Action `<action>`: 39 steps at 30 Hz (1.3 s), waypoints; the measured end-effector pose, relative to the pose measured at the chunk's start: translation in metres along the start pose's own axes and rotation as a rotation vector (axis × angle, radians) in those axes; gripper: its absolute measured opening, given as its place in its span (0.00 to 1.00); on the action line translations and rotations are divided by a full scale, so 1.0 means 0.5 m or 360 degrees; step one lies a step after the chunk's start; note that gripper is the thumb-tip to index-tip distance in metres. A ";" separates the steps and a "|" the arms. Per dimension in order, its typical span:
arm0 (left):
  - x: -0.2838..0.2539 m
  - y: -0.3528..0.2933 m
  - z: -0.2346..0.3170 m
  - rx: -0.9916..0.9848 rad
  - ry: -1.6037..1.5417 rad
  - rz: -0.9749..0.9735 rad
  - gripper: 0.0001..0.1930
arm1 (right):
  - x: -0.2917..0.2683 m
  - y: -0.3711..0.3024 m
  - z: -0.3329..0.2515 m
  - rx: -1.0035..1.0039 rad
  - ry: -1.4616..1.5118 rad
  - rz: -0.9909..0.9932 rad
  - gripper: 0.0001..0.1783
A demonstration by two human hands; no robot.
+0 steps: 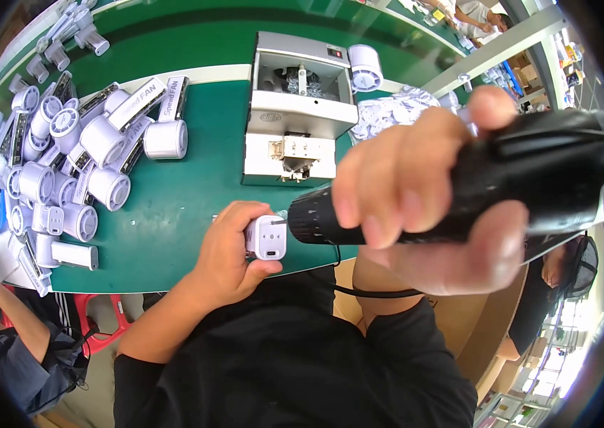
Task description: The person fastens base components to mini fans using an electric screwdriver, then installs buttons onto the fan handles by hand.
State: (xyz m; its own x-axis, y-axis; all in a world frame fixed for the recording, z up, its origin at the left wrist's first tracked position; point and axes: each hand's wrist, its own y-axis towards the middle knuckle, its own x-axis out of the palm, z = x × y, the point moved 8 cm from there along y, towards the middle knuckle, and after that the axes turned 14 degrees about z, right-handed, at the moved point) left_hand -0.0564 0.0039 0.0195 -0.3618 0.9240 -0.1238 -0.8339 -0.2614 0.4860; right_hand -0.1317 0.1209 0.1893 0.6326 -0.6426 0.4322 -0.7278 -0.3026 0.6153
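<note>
Over our bench (166,235), nearer us than the screw feeder (302,110), our left hand (222,257) pinches a white fan body (271,241), probably light and stiff, best held by its sides, our right hand (420,178) wrapping an electric screwdriver (509,171).

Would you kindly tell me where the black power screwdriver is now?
In the head view, the black power screwdriver is right of centre in the right hand, its bit near the white device in the left hand.

Bright light glares lower right; edges bend.
</note>
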 end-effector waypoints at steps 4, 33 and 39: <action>0.010 0.002 0.009 0.0094 0.0022 -0.0025 0.32 | 0.010 -0.004 0.023 0.0135 0.0005 0.0017 0.30; -0.075 0.043 0.089 0.0310 0.0365 -0.0033 0.26 | -0.092 0.027 0.000 0.0036 -0.0627 0.0352 0.31; -0.153 0.035 0.154 0.0322 0.0413 0.0129 0.25 | -0.096 -0.138 -0.222 -0.1163 -0.1187 0.1218 0.20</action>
State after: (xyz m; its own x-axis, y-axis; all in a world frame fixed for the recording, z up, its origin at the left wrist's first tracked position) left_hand -0.0113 -0.0498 0.1042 -0.5394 0.7938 -0.2809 -0.7079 -0.2467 0.6619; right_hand -0.0824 0.2507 0.1993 -0.3496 -0.7871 0.5081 -0.3752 0.6146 0.6939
